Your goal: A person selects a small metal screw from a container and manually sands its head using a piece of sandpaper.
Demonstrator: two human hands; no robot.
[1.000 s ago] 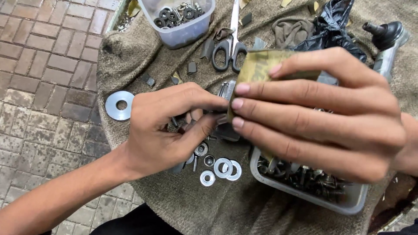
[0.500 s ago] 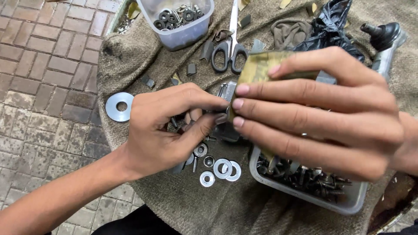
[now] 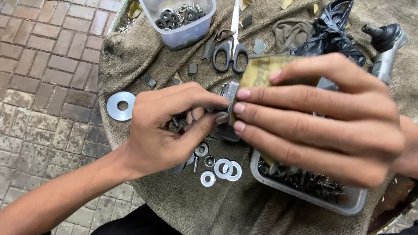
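Note:
My right hand [image 3: 322, 119] holds a folded piece of olive-green abrasive paper [image 3: 261, 72], fingers stretched flat along it. My left hand [image 3: 167, 124] pinches a small dark metal part [image 3: 226, 109] between thumb and forefinger, right against the edge of the paper. The part is mostly hidden by both hands. Under the hands a grey metal piece [image 3: 230, 90] lies on the brown cloth [image 3: 148, 61]. Small silver washers [image 3: 224, 168] lie just below my left hand.
A clear tub of dark washers [image 3: 180, 19] stands at the top, black-handled scissors [image 3: 230, 48] beside it. A tray of bolts and screws [image 3: 313, 185] sits under my right hand. A large washer [image 3: 120, 105] lies at the cloth's left edge, with brick paving [image 3: 43, 78] beyond. A ball joint [image 3: 385, 41] lies top right.
Both hands stay almost still, pressed together at the small part; only slight shifts of the fingers show.

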